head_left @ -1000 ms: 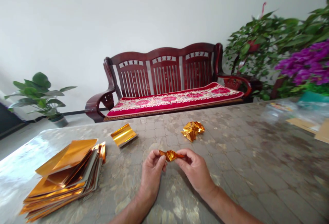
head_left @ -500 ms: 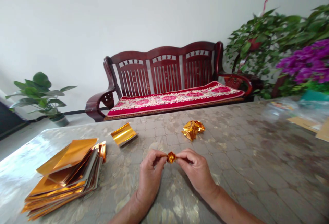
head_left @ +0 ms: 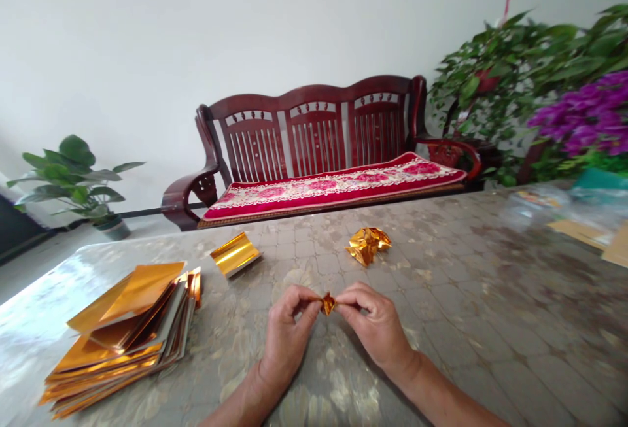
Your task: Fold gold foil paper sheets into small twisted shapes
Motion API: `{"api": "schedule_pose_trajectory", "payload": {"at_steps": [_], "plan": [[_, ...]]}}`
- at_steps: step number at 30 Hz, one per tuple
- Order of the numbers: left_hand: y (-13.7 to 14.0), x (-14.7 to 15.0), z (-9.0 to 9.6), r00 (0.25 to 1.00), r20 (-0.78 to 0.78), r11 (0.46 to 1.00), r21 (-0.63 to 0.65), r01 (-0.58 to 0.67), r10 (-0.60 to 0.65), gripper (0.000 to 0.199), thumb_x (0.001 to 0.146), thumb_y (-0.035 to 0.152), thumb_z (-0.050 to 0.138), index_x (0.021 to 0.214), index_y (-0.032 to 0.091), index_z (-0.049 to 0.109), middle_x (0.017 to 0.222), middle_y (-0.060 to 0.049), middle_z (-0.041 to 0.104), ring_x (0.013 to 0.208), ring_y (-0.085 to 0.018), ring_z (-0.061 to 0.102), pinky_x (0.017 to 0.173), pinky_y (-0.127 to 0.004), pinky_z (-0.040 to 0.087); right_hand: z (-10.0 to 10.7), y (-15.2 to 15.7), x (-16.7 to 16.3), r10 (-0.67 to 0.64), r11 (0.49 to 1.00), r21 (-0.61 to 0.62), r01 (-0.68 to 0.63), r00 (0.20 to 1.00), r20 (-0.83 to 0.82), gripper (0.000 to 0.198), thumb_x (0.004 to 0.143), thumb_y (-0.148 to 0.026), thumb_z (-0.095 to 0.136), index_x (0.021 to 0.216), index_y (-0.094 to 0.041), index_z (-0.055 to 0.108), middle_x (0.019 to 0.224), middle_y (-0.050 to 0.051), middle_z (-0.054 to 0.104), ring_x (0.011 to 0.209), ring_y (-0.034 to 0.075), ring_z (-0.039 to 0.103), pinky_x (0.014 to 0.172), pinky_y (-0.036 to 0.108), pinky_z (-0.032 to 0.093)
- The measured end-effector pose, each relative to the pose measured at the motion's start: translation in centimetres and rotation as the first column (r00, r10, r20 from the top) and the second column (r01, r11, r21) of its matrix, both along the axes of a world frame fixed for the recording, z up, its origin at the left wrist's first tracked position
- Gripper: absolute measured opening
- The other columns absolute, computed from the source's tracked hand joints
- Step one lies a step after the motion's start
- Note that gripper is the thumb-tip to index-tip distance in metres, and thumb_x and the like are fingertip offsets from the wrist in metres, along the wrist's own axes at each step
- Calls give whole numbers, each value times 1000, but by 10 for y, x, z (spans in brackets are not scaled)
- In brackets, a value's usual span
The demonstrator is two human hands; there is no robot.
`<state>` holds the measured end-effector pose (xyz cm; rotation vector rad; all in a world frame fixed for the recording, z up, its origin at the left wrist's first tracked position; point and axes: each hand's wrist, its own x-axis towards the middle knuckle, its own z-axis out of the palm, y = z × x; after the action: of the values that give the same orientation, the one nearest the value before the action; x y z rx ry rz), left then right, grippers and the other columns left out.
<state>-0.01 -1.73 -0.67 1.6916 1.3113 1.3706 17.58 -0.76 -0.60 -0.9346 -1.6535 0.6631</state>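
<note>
A small crumpled piece of gold foil paper point(head_left: 328, 304) is stretched between my two hands above the table. Thumb and fingers of my left hand point(head_left: 290, 322) pinch its left end, while my right hand point(head_left: 375, 322) pinches the right end in the same way. Beyond my hands lies a folded, shiny gold foil piece point(head_left: 369, 246). Farther left, a single curled sheet of gold foil paper point(head_left: 236, 255) rests on the table. A thick, uneven stack of gold foil sheets point(head_left: 118, 342) sits at the left, some showing grey edges.
The table point(head_left: 466, 322) has a tiled, patterned top. At its right end are clear plastic bags point(head_left: 537, 204) and brown cardboard point(head_left: 579, 234). Behind stands a dark red wooden bench point(head_left: 314, 126) with a floral cover; potted plants point(head_left: 73, 182) flank it.
The foil piece between my fingers looks narrower and more pointed than before. Both hands keep their pinch at nearly the same spot.
</note>
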Motion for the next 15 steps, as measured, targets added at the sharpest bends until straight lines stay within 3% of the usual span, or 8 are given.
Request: {"api": "schedule_pose_trajectory", "payload": {"at_steps": [8,15], "plan": [[-5,2,1,999,28,999,-25,35,-34,11,86,25,63,80,19,69,75,-1,70,70,-15,65,68,-24,51,5,-4,0,34,999,-22,-33,999,14,9,84,-20,68,78,-22,74,73,1,67,69,14,64,65,24,49],[-9,3,5,998,-50,999,-11,44,-45,10,86,23,63,81,19,70,76,-1,73,71,-15,68,68,-24,53,7,-6,2,43,999,-1,-43,999,21,10,85,-20,68,77,-22,74,72,1,66,68,14,63,65,23,48]]}}
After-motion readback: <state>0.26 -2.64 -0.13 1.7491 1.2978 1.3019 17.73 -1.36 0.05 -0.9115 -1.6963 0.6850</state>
